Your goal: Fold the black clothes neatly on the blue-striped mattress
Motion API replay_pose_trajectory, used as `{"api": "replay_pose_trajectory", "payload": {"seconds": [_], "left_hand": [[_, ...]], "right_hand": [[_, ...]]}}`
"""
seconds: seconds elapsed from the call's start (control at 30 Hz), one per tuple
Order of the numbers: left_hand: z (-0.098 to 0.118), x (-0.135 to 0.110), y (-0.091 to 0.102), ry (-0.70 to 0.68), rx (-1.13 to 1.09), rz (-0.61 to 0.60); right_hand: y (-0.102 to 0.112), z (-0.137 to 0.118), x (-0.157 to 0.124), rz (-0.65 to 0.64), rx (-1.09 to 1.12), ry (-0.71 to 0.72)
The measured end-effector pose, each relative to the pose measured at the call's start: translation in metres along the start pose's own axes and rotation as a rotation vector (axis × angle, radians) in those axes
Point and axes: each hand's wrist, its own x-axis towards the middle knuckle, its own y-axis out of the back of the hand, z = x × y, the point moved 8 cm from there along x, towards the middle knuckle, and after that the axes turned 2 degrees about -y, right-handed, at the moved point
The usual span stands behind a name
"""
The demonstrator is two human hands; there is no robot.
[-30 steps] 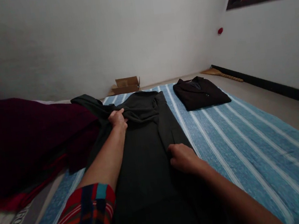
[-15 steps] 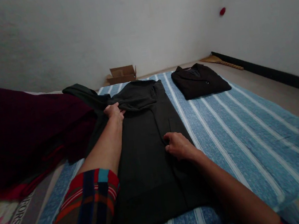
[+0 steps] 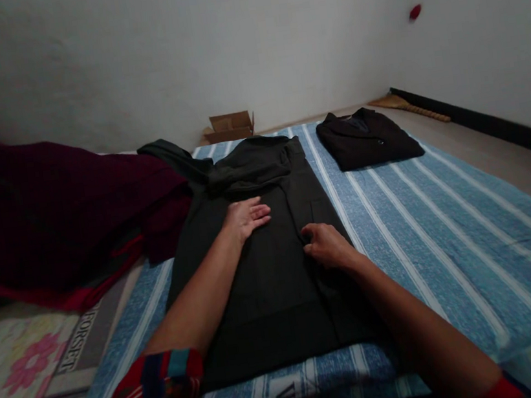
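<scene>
A dark grey-green jacket (image 3: 266,277) lies spread out in front of me, its upper part bunched in loose folds and one sleeve-like piece stretching off to the left. Flat on the cloth just below those folds rests my left hand (image 3: 247,218), fingers extended and holding nothing. My right hand (image 3: 327,244) is closed, its thumb and fingers pinching the long front edge of the jacket on the right side. The fingertips are partly hidden by the dark cloth.
Blue-and-white striped bedding (image 3: 416,225) lies under the jacket. A folded dark coat (image 3: 368,140) sits at the back right. Maroon cloth (image 3: 66,212) is heaped on the left. Behind stand a cardboard box (image 3: 229,127) and the wall.
My left hand has let go of the bunched upper cloth and come down flat onto the jacket. My right hand keeps its pinch on the edge. The view has shifted slightly.
</scene>
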Motion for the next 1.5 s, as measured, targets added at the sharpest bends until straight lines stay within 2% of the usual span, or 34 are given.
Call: {"api": "replay_pose_trajectory", "payload": {"seconds": [0.1, 0.17, 0.23, 0.27, 0.43, 0.67, 0.93, 1.1, 1.2, 1.27, 1.4, 1.5], "left_hand": [[-0.028, -0.047, -0.021, 0.074, 0.107, -0.224], [-0.044, -0.077, -0.039, 0.077, 0.263, -0.446], [-0.058, -0.100, -0.047, 0.084, 0.354, -0.560], [-0.062, -0.108, -0.048, 0.089, 0.376, -0.576], [-0.073, -0.132, -0.048, 0.108, 0.413, -0.565], [-0.086, -0.155, -0.052, 0.154, 0.415, -0.613], [-0.092, -0.153, -0.057, 0.127, 0.516, -0.518], [-0.092, -0.153, -0.055, 0.129, 0.541, -0.516], [-0.090, -0.154, -0.056, 0.097, 0.574, -0.516], [-0.088, -0.155, -0.056, 0.074, 0.591, -0.500], [-0.087, -0.154, -0.054, 0.059, 0.597, -0.476], [-0.088, -0.153, -0.053, 0.080, 0.591, -0.482]], "right_hand": [[0.000, 0.000, -0.001, 0.020, -0.012, -0.003], [-0.001, 0.000, -0.001, 0.034, -0.015, -0.010], [-0.001, 0.002, -0.001, 0.046, -0.012, -0.020], [-0.001, 0.003, -0.002, 0.051, -0.009, -0.024], [0.000, 0.008, -0.006, 0.080, 0.014, -0.041], [0.004, 0.007, -0.011, 0.115, 0.041, -0.022], [0.000, 0.003, -0.001, 0.100, 0.115, -0.007], [-0.005, 0.002, -0.001, 0.085, 0.248, 0.018], [0.003, 0.004, -0.006, 0.091, 0.350, 0.069], [0.017, 0.011, -0.011, 0.154, 0.403, 0.093], [0.056, 0.037, -0.031, 0.385, 0.445, 0.116], [0.068, 0.036, -0.057, 0.526, 0.320, 0.282]]}}
